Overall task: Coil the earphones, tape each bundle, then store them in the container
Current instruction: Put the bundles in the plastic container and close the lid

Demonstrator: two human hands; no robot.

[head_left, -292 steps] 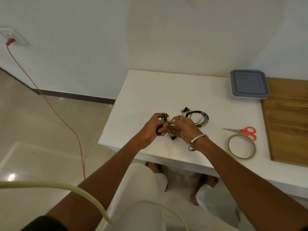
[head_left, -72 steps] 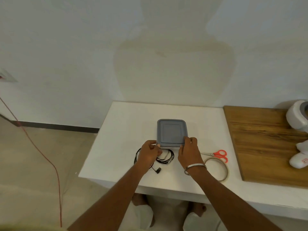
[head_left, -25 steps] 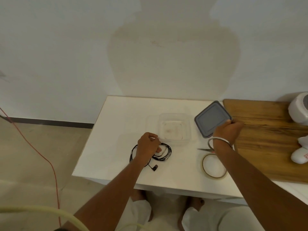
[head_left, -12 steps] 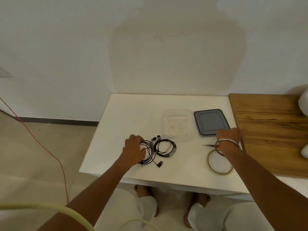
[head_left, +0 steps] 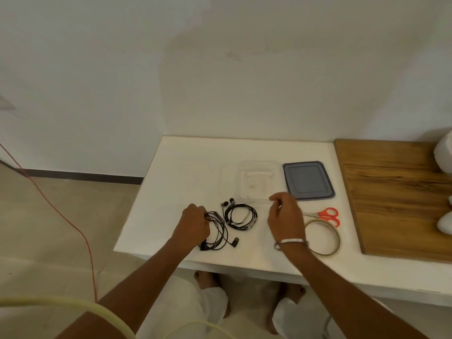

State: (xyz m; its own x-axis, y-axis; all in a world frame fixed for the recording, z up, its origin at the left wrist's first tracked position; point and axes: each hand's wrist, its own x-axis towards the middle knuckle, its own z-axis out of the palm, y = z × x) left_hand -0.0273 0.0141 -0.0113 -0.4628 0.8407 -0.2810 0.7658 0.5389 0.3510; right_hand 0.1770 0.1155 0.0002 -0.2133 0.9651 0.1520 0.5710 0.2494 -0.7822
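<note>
Two black earphone bundles lie on the white table (head_left: 171, 172). My left hand (head_left: 194, 225) grips the left earphone bundle (head_left: 219, 232) at its left side. The right earphone bundle (head_left: 241, 217) lies coiled between my hands, untouched. My right hand (head_left: 285, 215) hovers with loosely curled fingers, holding nothing, just in front of the clear container (head_left: 259, 182), which stands without its lid. The grey lid (head_left: 307, 180) lies flat to the container's right.
Red-handled scissors (head_left: 326, 216) and a roll of clear tape (head_left: 322, 237) lie right of my right hand. A wooden board (head_left: 396, 192) covers the table's right part, with white objects at its far right edge. A red cable (head_left: 56, 211) hangs left of the table.
The lid came off the container and was laid to its right. My right hand left the lid and moved toward the earphones. My left hand stays on the left bundle.
</note>
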